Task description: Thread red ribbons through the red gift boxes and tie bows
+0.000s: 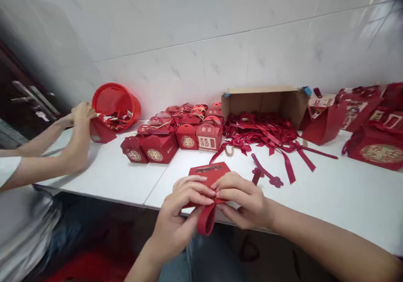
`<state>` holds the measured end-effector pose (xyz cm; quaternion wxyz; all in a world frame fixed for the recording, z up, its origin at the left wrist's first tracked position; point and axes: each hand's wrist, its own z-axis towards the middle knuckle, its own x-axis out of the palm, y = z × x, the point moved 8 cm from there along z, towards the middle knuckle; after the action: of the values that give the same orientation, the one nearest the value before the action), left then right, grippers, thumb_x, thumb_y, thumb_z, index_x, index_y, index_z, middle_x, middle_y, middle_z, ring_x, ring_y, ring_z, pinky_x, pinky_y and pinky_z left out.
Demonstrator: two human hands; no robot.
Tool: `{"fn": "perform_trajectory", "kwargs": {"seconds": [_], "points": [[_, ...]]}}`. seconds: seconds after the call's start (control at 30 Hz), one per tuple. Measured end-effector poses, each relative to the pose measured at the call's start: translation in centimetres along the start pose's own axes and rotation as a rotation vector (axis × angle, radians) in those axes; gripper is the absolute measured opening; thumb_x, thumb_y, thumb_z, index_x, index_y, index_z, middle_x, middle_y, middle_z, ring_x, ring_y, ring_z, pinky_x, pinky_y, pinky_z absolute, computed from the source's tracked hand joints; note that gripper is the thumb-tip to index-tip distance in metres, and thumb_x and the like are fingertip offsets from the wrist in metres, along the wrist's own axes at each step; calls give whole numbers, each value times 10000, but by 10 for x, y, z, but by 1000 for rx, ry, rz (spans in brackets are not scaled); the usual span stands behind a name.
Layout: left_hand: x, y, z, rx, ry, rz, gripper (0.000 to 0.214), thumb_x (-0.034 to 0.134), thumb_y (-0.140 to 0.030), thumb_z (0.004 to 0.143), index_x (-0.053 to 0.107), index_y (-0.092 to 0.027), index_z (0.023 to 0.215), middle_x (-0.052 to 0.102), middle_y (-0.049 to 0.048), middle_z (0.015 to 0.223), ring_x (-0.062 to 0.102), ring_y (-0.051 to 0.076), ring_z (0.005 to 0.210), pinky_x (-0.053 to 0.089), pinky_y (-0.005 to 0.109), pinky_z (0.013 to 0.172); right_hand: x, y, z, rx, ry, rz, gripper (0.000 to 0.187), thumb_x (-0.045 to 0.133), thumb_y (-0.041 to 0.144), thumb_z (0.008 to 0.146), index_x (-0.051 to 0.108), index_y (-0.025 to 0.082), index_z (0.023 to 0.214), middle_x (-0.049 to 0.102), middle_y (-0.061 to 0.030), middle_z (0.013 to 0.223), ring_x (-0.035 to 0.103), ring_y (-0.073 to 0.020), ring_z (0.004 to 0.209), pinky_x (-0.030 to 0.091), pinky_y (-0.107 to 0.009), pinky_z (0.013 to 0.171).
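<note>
L hand & R hand both closed, fingertips pinching red strap at near edge of red box; box at front edge of table, strap loop hanging below. Prob. best: L pinch firm as anchor, R fingertips making small moves, light pressure so box wall won't crease, loop flat, untwisted. Hard to see: exact pinch pt. under fingers, knot vs. fold can't tell; box underside hidden, table contact unclear; red boxes far R cut off by frame.
</note>
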<state>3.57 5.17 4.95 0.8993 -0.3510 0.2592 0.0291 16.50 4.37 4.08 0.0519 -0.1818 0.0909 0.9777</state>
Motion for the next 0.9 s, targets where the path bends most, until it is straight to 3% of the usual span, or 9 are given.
{"fn": "perform_trajectory", "kwargs": {"seconds": [0.2, 0.43, 0.6, 0.77, 0.9], "points": [[1, 4, -4, -76, -158, -127, 316, 589, -11, 742, 544, -228, 968, 624, 29, 906, 575, 169, 956, 510, 303, 822, -2, 5, 2, -6, -14, 0, 297, 564, 50, 742, 554, 130, 1028, 611, -121, 872, 605, -206, 847, 542, -360, 701], [-2, -4, -4, 54, -248, -135, 351, 650, 52, 660, 585, -214, 880, 650, 4, 816, 579, 146, 912, 503, 260, 820, -5, 6, 1, 8, -59, 9, 298, 560, 60, 747, 544, 137, 1034, 590, -112, 865, 603, -203, 848, 544, -355, 692], [-2, -2, -4, -45, -307, -182, 300, 636, 48, 675, 560, -204, 820, 640, -3, 790, 596, 126, 819, 520, 224, 720, -6, 9, 1, -21, -60, -19, 298, 542, 77, 768, 525, 158, 1054, 579, -95, 850, 604, -200, 850, 543, -363, 685], [1, 3, -4, -94, -269, -236, 297, 637, 50, 680, 506, -204, 761, 617, -18, 753, 581, 114, 746, 504, 223, 675, -7, 12, 4, -62, -49, -39, 242, 544, 89, 768, 529, 139, 1005, 596, -94, 806, 616, -194, 810, 535, -389, 706], [4, 5, -2, -15, -153, -214, 267, 630, 3, 712, 528, -221, 815, 622, 0, 808, 579, 147, 812, 490, 303, 771, -6, 11, 4, -90, -44, -55, 258, 561, 89, 755, 519, 136, 1005, 609, -103, 842, 619, -189, 811, 518, -433, 782]]}}
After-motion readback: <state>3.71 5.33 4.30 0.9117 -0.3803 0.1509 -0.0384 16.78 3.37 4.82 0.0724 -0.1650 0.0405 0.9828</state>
